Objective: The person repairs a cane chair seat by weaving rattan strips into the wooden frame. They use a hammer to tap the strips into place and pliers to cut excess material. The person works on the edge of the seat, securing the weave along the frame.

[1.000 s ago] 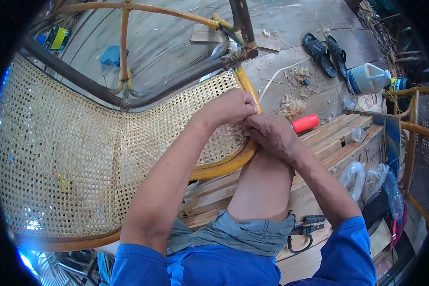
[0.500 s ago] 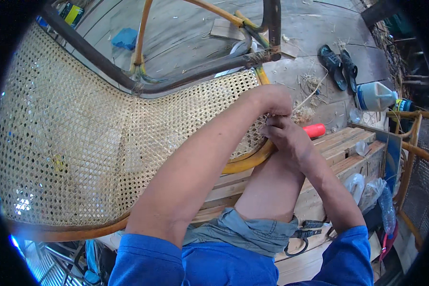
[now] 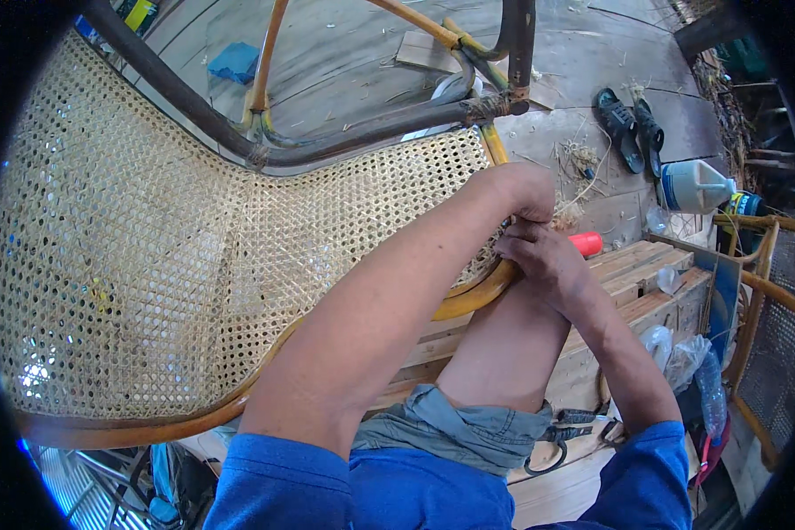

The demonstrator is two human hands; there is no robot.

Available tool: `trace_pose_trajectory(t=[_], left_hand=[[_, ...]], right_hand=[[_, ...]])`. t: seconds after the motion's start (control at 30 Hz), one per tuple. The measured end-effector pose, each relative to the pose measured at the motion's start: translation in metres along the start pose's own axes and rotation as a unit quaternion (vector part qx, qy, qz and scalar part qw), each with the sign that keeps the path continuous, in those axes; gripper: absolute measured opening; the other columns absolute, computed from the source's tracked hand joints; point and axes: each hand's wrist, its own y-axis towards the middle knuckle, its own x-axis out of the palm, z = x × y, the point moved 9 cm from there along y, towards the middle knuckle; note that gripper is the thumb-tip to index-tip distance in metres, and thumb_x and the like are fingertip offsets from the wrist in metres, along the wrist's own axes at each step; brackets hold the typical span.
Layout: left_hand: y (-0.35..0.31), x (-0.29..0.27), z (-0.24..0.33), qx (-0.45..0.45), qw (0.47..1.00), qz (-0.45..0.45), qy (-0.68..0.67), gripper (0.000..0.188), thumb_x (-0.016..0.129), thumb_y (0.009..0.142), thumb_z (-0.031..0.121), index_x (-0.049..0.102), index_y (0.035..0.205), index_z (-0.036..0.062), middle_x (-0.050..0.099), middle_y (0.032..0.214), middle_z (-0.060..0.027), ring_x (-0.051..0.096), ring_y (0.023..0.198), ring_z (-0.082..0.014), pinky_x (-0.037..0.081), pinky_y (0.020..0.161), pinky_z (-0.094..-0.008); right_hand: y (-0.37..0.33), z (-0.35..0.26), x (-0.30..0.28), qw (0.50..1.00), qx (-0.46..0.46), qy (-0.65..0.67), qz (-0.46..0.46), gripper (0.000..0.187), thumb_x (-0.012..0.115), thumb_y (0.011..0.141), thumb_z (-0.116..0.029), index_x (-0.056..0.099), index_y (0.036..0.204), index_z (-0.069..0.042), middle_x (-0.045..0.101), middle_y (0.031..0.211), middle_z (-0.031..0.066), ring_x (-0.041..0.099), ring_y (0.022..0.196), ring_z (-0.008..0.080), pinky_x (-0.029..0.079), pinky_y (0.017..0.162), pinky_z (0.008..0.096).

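Observation:
A panel of woven cane webbing [image 3: 327,221] fills the curved rattan frame [image 3: 473,300] of a chair seat and back, lying across in front of me. At the panel's right edge my two hands are close together. My left hand [image 3: 535,196] is bent sharply at the wrist over the edge, its fingers hidden. Just below it, my right hand [image 3: 543,256] has its fingers curled in a pinch at the rim; what they hold is too small to make out. A thin pale cane strand [image 3: 602,168] curves over the floor toward my hands.
Slatted wood [image 3: 649,269] lies under the work, with a red cylinder [image 3: 586,244] beside my right hand. Sandals [image 3: 623,128], a white jug [image 3: 693,185] and plastic bags [image 3: 680,358] are to the right. Dark frame poles [image 3: 362,146] cross beyond the webbing; a blue cloth [image 3: 234,64] lies farther off.
Both hands have shifted slightly to the right in the picture, still together at the panel's edge. The chair's right part appears shifted slightly the same way.

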Motion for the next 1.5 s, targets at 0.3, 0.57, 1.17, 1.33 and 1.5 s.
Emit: trace_pose_trajectory(t=[0.3, 0.57, 1.17, 1.33, 1.5], left_hand=[[-0.012, -0.001, 0.006, -0.005, 1.0, -0.013, -0.024, 0.018, 0.058, 0.071, 0.015, 0.067, 0.08, 0.0031, 0.065, 0.071, -0.01, 0.061, 0.064, -0.0205, 0.049, 0.059, -0.0337], [-0.029, -0.015, -0.012, 0.02, 0.988, 0.058, -0.144, 0.019, 0.061, 0.073, 0.016, 0.066, 0.083, 0.0008, 0.065, 0.069, -0.0092, 0.06, 0.064, -0.0174, 0.048, 0.061, -0.0317], [-0.059, 0.007, -0.03, -0.037, 0.954, -0.02, -0.296, 0.012, 0.066, 0.077, 0.014, 0.061, 0.084, 0.0054, 0.055, 0.076, 0.0037, 0.05, 0.071, -0.0063, 0.043, 0.067, -0.0225], [-0.059, 0.0, -0.03, -0.008, 0.974, -0.017, -0.227, 0.012, 0.066, 0.076, 0.015, 0.063, 0.082, 0.0052, 0.056, 0.073, 0.0032, 0.051, 0.069, -0.0065, 0.042, 0.064, -0.0229], [-0.063, 0.002, -0.031, -0.022, 0.956, -0.018, -0.291, 0.011, 0.067, 0.075, 0.014, 0.064, 0.08, 0.0043, 0.058, 0.07, 0.0022, 0.052, 0.066, -0.0069, 0.043, 0.063, -0.024]], right_hand=[[0.011, -0.016, 0.012, 0.985, -0.012, -0.134, -0.105, 0.024, 0.052, 0.074, -0.006, 0.058, 0.097, -0.003, 0.055, 0.095, 0.0138, 0.058, 0.09, 0.0323, 0.049, 0.075, 0.0397], [0.014, -0.019, -0.019, 0.998, 0.041, -0.044, 0.03, 0.022, 0.055, 0.076, -0.002, 0.058, 0.098, -0.002, 0.057, 0.089, 0.014, 0.059, 0.082, 0.0311, 0.05, 0.072, 0.0387], [-0.34, -0.099, 0.071, 0.776, 0.603, 0.102, 0.155, 0.018, 0.063, 0.082, -0.018, 0.062, 0.091, -0.002, 0.06, 0.082, 0.0182, 0.059, 0.081, 0.0345, 0.047, 0.07, 0.0406], [-0.333, -0.115, 0.108, 0.77, 0.608, 0.069, 0.181, 0.026, 0.061, 0.082, -0.011, 0.053, 0.106, -0.004, 0.059, 0.092, 0.0163, 0.06, 0.083, 0.0316, 0.048, 0.072, 0.038], [-0.329, -0.12, 0.111, 0.778, 0.559, 0.118, 0.263, 0.031, 0.06, 0.079, -0.006, 0.05, 0.108, -0.001, 0.056, 0.091, 0.0159, 0.058, 0.083, 0.0293, 0.047, 0.073, 0.0366]])
